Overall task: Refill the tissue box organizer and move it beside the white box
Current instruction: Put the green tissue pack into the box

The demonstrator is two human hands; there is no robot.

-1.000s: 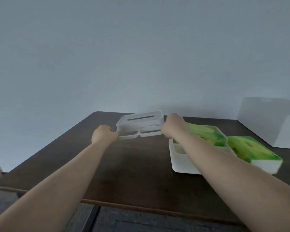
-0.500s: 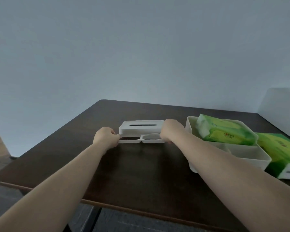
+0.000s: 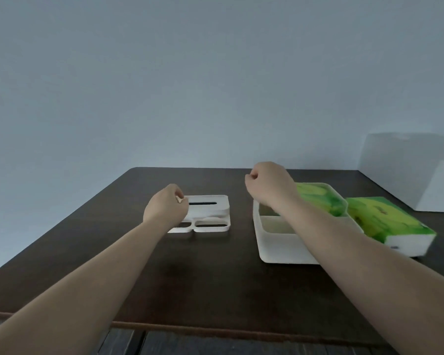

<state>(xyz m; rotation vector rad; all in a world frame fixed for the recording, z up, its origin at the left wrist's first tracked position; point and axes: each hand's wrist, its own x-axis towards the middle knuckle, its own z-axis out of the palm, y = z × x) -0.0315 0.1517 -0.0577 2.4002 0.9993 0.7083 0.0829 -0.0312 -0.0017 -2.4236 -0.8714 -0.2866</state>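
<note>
The white organizer lid (image 3: 207, 212), with a tissue slot and two oval openings, lies flat on the dark table (image 3: 203, 278). My left hand (image 3: 166, 207) hovers over its left end, fingers curled, holding nothing. My right hand (image 3: 268, 184) is raised above the table in a loose fist, clear of the lid. To the right stands the open white organizer base (image 3: 280, 248) with a green tissue pack (image 3: 321, 198) in its far part. A second green tissue pack (image 3: 387, 224) lies right of the base. The white box (image 3: 410, 184) stands at the far right.
A pale wall rises behind the table. The table's front edge runs along the bottom, with dark floor below it. My right forearm crosses over the organizer base.
Both hands set the lid flat on the table and let go. My right hand has lifted and moved right, toward the base; my left hand has drawn slightly back.
</note>
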